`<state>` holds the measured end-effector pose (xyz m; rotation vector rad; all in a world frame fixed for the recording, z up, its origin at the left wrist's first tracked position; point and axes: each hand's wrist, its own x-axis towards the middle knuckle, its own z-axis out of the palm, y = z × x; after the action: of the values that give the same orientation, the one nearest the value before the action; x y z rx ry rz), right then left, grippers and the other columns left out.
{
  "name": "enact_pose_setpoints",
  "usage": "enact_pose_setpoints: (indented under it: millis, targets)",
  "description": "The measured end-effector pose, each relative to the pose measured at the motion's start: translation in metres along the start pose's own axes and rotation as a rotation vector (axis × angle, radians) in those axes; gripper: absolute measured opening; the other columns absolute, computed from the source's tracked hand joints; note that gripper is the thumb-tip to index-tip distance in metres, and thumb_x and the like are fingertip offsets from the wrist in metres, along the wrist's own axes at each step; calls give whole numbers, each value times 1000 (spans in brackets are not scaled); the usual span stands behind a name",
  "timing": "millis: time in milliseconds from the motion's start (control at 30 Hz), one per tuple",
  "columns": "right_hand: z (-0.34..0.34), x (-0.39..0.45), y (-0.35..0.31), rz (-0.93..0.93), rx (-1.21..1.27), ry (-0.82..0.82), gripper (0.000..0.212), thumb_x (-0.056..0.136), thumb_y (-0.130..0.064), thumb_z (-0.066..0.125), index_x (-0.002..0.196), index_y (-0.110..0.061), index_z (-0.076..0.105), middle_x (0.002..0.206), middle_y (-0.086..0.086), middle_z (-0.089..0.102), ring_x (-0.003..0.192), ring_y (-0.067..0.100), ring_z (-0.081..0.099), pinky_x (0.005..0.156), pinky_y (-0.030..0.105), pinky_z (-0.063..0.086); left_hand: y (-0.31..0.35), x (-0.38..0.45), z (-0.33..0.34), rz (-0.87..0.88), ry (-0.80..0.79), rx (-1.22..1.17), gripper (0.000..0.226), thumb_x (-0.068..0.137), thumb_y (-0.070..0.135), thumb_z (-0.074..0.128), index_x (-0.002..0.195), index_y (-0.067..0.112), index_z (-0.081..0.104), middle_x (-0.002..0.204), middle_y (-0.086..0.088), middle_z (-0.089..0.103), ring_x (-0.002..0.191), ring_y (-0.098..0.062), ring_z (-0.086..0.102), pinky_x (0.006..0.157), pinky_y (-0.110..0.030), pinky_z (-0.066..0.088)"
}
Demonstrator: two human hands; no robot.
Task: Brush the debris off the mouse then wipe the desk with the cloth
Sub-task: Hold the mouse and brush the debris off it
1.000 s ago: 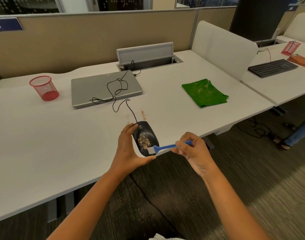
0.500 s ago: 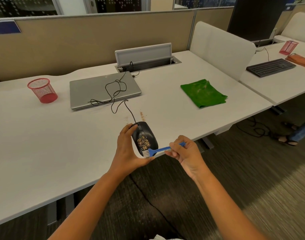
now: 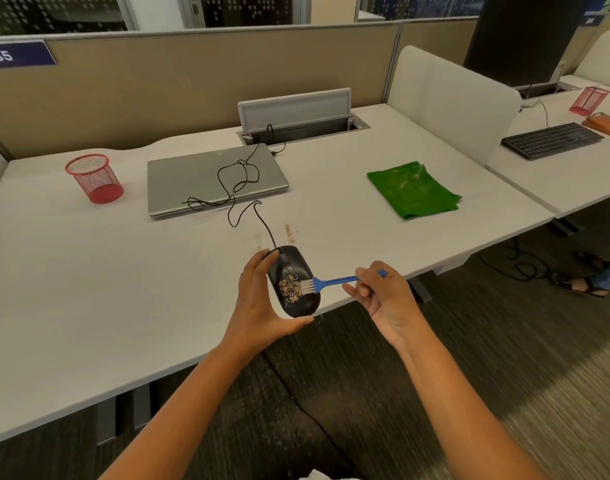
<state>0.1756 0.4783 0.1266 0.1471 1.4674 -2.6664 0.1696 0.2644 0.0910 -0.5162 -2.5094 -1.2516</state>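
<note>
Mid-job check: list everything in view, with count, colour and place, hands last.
Corded computer mouse: one, black, held at the desk's near edge.
Crumb debris: tan, on the mouse; more on the desk.
Small plastic brush: one, blue, bristles at the debris.
Folded cloth: one, green, desk right.
Closed laptop: one, grey, desk centre.
Mesh pen cup: one, red, desk left.
Keyboard: one, black, neighbouring desk.
Desk: white.
Left hand: grips the mouse.
Right hand: pinches the brush handle.

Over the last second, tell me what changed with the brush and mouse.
The brush bristles moved from the mouse's near end up beside the debris. The left hand still grips the mouse, the right hand the brush; cloth untouched.
</note>
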Motion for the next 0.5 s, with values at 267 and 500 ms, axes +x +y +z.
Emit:
enact_pose_setpoints:
  millis: [267,500]
  targets:
    - [-9,3,-3,16,149,145,31,84,1,56,57,-14,53,43,-3,46,41,5,48,66,26,57,1,-1,1,-27,-6,15,108,53,58,77,135,48,7,148,-1,20,135,-17,23,108,-30,23]
    - [-6,1,3,40,102,138,35,83,0,58,53,-17,54,44,-2,49,43,6,50,66,28,57,3,1,4,-6,-9,7,108,54,56,77,136,48,7,148,-1,20,136,-16,22,109,-33,24]
